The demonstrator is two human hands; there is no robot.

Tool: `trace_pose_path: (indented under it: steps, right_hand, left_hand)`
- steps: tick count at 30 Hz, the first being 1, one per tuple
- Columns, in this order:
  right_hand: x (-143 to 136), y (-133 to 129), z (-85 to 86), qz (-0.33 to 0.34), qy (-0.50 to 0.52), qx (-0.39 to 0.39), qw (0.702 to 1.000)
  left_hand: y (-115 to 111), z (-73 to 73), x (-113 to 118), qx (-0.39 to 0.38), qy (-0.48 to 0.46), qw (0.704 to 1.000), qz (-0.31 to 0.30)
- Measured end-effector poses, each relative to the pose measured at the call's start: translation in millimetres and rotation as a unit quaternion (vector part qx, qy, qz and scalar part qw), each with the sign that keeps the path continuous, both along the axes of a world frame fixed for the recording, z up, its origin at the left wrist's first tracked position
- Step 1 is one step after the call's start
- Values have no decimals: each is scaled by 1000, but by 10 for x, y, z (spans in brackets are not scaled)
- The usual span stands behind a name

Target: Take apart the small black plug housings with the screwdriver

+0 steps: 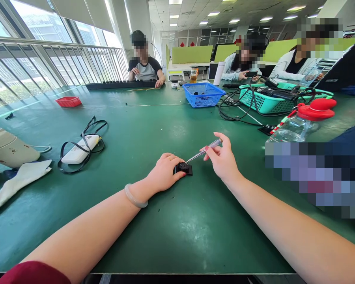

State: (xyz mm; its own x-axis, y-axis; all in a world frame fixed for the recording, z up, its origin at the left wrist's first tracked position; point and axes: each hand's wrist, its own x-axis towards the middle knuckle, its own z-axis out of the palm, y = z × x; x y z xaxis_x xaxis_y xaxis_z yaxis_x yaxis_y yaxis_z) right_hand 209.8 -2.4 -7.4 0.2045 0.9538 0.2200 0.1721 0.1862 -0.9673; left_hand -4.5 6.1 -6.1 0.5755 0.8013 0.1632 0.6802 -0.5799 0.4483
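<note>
On the green table (177,221), my left hand (166,171) grips a small black part (184,169) between thumb and fingers and presses it to the surface. My right hand (223,157) holds a thin screwdriver (203,151) with a clear handle, slanting down to the left. Its metal tip touches or nearly touches the top of the black part. Detail on the black part is too small to make out.
A white power bank (80,150) with a black strap lies left, near a beige cloth (22,179). Red (68,102), blue (203,94) and teal (269,103) baskets stand farther back. A red-capped bottle (298,126) is at right. Several people sit around the table.
</note>
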Motion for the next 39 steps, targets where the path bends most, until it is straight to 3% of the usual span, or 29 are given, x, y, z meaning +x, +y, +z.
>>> trace_pose_path:
  steps: [8,20,27,31,35,39]
  right_hand:
    - [2,11,-12,73,24,33,996]
    - [-14,29,-22,10,81,-54,995]
    - [3,77,-67,8,120,-103,987]
    - [-1,60,-40,-22,127,-58,990]
    - [2,39,-19,-1,95,4,995]
    - [10,35,-22,6,72,12,997]
  left_hand:
    - [10,-16,-9,7,-4,1000,-4]
    - [12,-19,-13,9,-7,1000,-8]
    - [0,-15,-7,2,-3,1000,0]
    - [-5,-8,-2,-3,-3,1000,0]
    - [-3,-9,-2,-2,-5,1000,-2]
    - [-3,-8,0,-5,-4,1000,2]
